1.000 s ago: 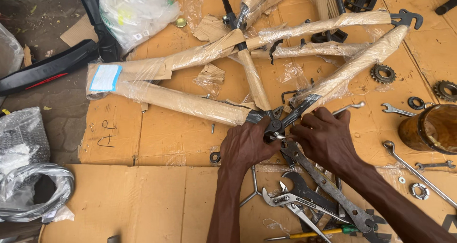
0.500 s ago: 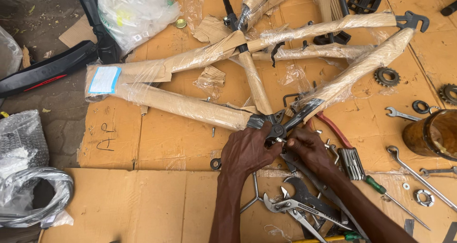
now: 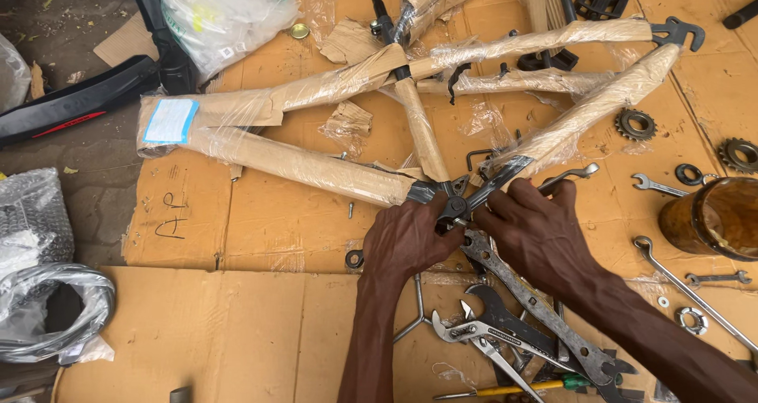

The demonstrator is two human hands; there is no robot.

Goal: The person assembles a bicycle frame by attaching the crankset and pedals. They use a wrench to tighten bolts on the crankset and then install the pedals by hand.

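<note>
- Bicycle frame (image 3: 300, 162): wrapped in brown paper and clear film, lying flat on cardboard sheets (image 3: 237, 324); its bare metal bottom bracket (image 3: 452, 206) sits near the middle of the view.
- Left hand (image 3: 407, 241): grip curled closed around the bracket's near side, fingers touching the metal.
- Right hand (image 3: 537, 229): grip closed on a flat steel wrench (image 3: 493, 183) whose head meets the bracket; knuckles just beside the left hand.
- Tool pile (image 3: 505, 332): pliers, large spanners and a yellow-handled screwdriver (image 3: 513, 387), crowded right below both wrists.
- Right margin: open spanners (image 3: 659, 186), two sprockets (image 3: 636, 123), a brown jar (image 3: 711, 217), nuts and washers, near the right forearm.
- Left margin: cardboard edge gives onto bare ground; black mudguard (image 3: 71, 107) and plastic-wrapped bundles (image 3: 43, 292) lie there.
- Open room: bare cardboard lower left of the left forearm.
</note>
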